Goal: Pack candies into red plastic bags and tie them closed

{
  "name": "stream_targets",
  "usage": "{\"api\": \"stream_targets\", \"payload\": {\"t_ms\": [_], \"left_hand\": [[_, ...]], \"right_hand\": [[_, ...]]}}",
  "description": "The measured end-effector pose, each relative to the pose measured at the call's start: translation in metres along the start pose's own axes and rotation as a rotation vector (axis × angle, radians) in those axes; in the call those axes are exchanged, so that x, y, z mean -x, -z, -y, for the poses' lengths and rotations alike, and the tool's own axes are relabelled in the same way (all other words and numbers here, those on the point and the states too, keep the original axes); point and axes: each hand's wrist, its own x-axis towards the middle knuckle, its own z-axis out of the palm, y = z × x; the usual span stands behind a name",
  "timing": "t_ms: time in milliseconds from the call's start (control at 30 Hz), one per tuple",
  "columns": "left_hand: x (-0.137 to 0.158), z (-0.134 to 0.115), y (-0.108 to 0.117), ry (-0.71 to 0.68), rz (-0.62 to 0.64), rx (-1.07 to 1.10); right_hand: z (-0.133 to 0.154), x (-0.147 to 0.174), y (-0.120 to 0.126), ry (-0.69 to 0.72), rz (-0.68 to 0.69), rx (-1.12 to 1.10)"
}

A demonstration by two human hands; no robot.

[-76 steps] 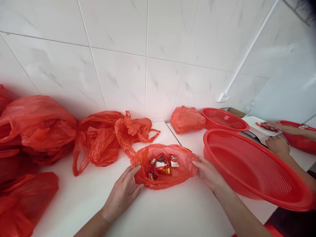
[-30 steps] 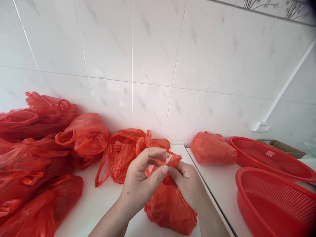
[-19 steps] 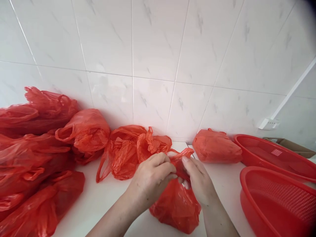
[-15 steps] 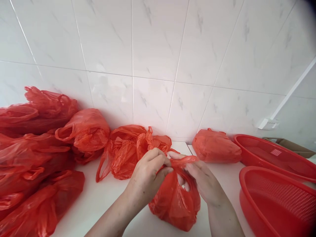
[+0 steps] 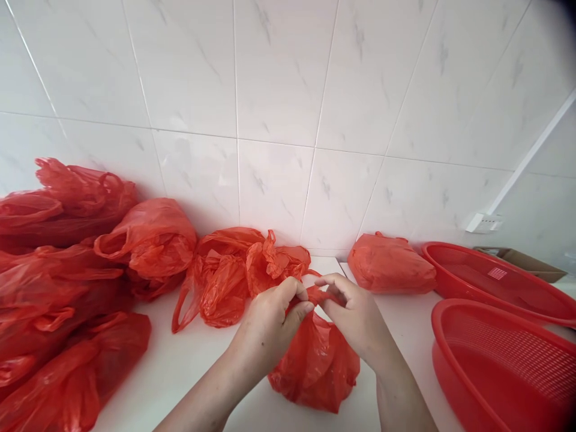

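A red plastic bag [image 5: 318,366] with something bulky inside rests on the white table in front of me. My left hand [image 5: 279,315] pinches one side of its gathered top between thumb and fingers. On the other side, my right hand [image 5: 348,312] grips the bag's top, fingers and thumb closed on the twisted plastic. The bag's handles are bunched between both hands. What lies inside cannot be made out through the plastic.
Several red plastic bags [image 5: 58,276] are piled on the left, with crumpled ones [image 5: 225,282] along the wall. A filled red bag [image 5: 389,264] stands at the back right. Red plastic baskets [image 5: 490,360] occupy the right side, near a cardboard box [image 5: 526,261] and a wall socket [image 5: 485,222].
My right hand has come out of the handle loop and now pinches the bag's top. The open loop has closed up into a twisted strand between my hands.
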Motion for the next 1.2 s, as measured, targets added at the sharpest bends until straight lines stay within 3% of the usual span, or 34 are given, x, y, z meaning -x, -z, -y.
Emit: {"api": "stream_targets", "payload": {"t_ms": [233,400,500,600,733,833,933,1000,1100,1200], "left_hand": [[-0.001,0.004,0.0,-0.094,-0.03,-0.15],[0.003,0.004,0.006,-0.32,-0.043,-0.295],[0.016,0.0,0.01,-0.357,0.121,-0.38],[0.033,-0.007,0.016,-0.335,0.376,-0.447],[0.049,-0.012,0.024,-0.193,0.658,-0.375],[0.051,-0.007,0.026,-0.132,0.75,-0.283],[0.045,0.0,0.023,-0.156,0.676,-0.129],[0.038,0.004,0.016,-0.179,0.504,-0.06],[0.028,0.01,0.0,-0.189,0.273,-0.07],[0.023,0.018,-0.018,-0.198,0.313,-0.194]], "right_hand": [[0.001,0.0,0.006,0.048,0.131,-0.244],[-0.017,-0.015,0.003,-0.037,-0.053,-0.232],[-0.036,-0.03,-0.003,-0.053,-0.187,-0.031],[-0.054,-0.042,-0.007,-0.057,-0.261,0.102],[-0.073,-0.05,-0.011,-0.076,-0.282,0.207],[-0.081,-0.051,-0.013,-0.076,-0.241,0.263],[-0.077,-0.048,-0.005,-0.059,-0.196,0.301],[-0.068,-0.043,0.005,-0.026,-0.213,0.31],[-0.047,-0.029,0.021,0.046,-0.35,0.299],[-0.03,-0.01,0.033,0.119,-0.456,0.293]]}}
